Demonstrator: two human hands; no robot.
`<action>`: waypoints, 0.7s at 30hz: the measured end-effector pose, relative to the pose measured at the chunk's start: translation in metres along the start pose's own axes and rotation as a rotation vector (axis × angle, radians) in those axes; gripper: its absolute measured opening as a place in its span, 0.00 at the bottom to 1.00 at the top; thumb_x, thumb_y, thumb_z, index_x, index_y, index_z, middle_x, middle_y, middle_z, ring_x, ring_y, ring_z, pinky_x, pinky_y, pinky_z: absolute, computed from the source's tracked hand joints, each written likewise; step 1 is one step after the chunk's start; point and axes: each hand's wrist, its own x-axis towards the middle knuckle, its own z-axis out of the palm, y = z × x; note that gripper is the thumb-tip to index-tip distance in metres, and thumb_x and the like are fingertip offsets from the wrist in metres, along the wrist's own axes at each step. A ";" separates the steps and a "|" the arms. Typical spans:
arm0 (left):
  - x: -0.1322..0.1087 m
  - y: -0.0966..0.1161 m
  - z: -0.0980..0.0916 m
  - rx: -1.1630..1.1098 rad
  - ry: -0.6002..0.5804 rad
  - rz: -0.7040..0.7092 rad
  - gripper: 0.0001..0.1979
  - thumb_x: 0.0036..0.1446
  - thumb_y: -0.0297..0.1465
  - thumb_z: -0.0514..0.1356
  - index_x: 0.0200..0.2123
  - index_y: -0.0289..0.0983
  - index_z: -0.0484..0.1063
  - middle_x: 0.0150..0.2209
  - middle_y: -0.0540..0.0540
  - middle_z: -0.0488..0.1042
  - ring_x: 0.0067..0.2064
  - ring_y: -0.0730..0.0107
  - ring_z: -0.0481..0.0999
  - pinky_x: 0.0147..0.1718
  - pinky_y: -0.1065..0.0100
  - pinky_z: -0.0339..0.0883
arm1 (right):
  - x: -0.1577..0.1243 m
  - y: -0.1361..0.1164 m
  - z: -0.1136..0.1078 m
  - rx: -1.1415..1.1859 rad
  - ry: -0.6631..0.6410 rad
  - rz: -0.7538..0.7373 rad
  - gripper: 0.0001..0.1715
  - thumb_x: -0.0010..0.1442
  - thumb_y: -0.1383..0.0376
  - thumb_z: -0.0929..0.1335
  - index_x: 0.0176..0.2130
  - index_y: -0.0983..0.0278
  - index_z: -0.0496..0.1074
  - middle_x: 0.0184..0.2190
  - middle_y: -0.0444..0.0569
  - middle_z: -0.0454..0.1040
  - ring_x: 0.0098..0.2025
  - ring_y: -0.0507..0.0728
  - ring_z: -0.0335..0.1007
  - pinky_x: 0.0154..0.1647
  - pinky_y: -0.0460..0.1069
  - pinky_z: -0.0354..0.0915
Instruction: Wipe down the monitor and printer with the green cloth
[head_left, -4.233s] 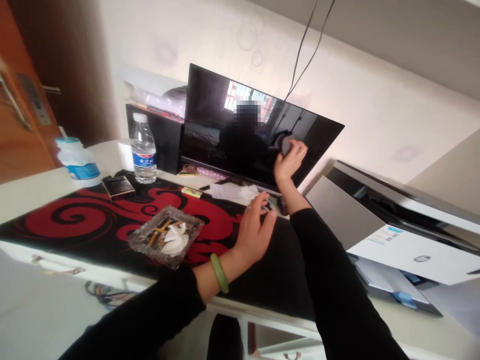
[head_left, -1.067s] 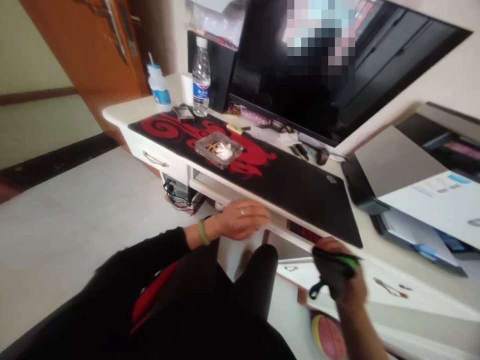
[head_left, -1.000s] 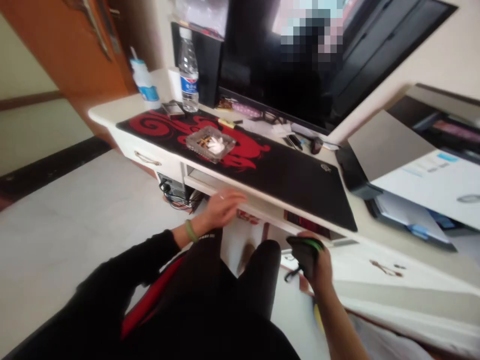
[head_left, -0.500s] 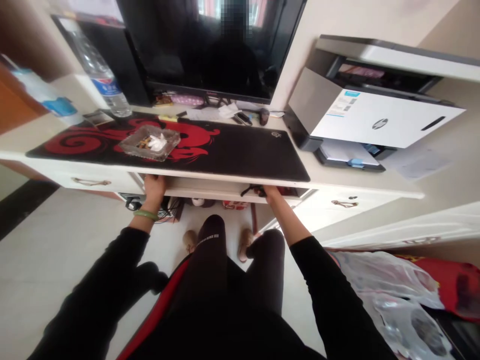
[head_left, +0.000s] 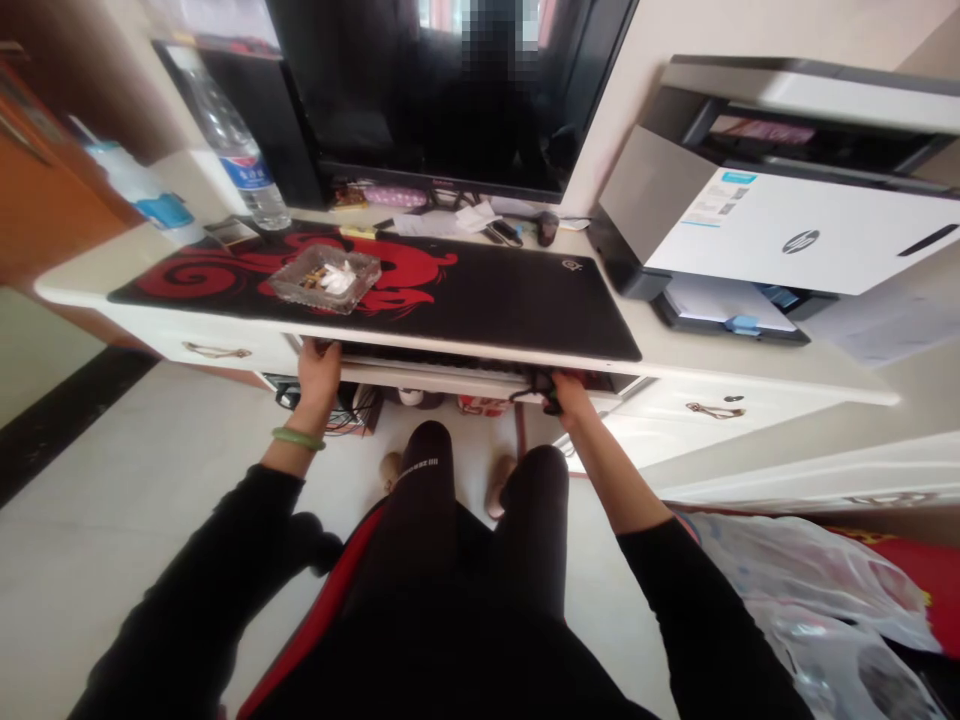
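The long pull-out shelf (head_left: 427, 372) runs side to side under the surface (head_left: 750, 372), its front edge between both hands: the left hand's (head_left: 319, 370) fingers vanish behind it, grip untellable, while the right hand's (head_left: 568, 395) fingers close on a dark strapped object (head_left: 534, 396).
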 end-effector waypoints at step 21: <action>-0.069 -0.027 -0.037 -0.502 -0.035 -0.635 0.14 0.72 0.32 0.54 0.33 0.36 0.72 0.26 0.50 0.72 0.23 0.76 0.68 0.23 0.75 0.67 | -0.074 0.068 -0.069 0.098 -0.031 -0.053 0.31 0.43 0.44 0.82 0.36 0.59 0.73 0.19 0.35 0.69 0.17 0.45 0.59 0.15 0.41 0.52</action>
